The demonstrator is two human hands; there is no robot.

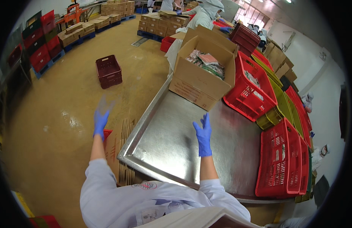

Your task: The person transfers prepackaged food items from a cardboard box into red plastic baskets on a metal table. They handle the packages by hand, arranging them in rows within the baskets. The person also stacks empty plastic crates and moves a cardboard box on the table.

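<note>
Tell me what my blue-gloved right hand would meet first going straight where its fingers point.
Probably the near side of the open brown cardboard box on the silver metal table, though depth is hard to judge.

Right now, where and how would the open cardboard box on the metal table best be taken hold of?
Probably low on the left and right ends of the cardboard box, from the near side, where the metal table lies bare: packets sit inside, and its raised flaps look weak.

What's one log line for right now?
left hand: fingers blurred, left of table | right hand: open, empty, over table | carton: open, packets inside
</note>
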